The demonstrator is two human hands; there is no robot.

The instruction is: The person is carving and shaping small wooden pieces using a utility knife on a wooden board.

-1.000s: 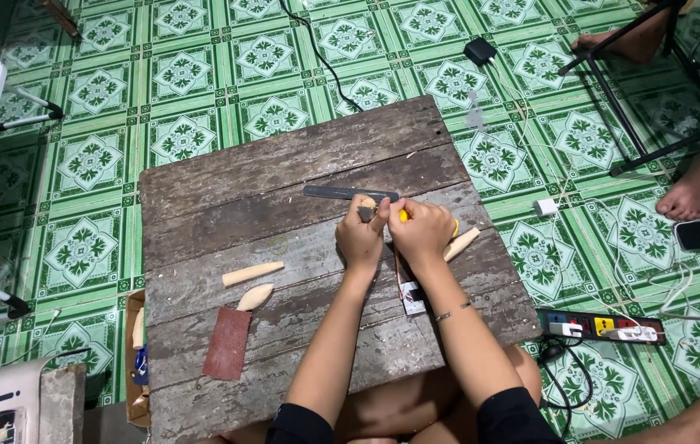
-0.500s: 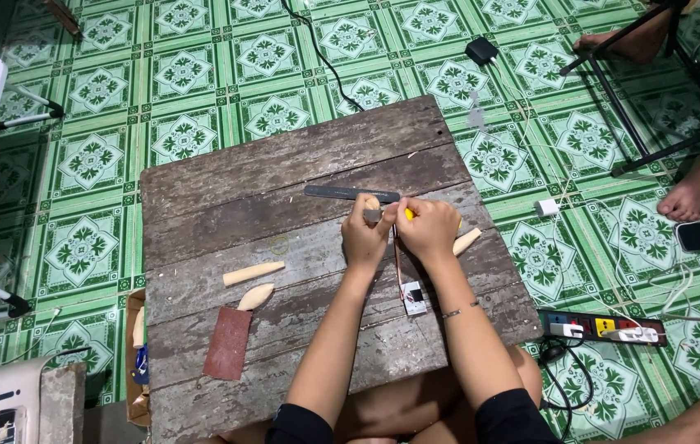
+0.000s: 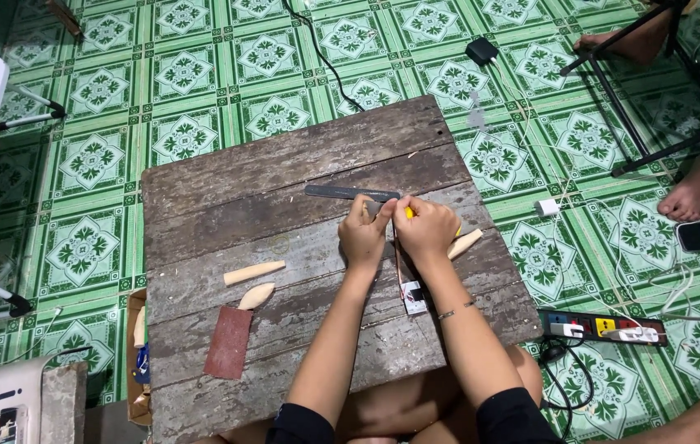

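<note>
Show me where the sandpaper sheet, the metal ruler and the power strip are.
sandpaper sheet (image 3: 228, 342), head view, middle of the sheet
metal ruler (image 3: 341, 192), head view, bare left half
power strip (image 3: 605, 326), head view, top face

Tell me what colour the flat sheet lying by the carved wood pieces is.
The sandpaper sheet is reddish-brown, seen clearly in the head view.

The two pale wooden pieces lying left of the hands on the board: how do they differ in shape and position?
The upper wooden piece is a long, slim, nearly straight stick; the lower wooden piece is shorter, plumper and pointed like a leaf. The upper one lies alone on the plank board; the lower one lies just above the reddish-brown sandpaper sheet. Both are pale, bare wood, tilted alike, untouched by either hand.
</note>
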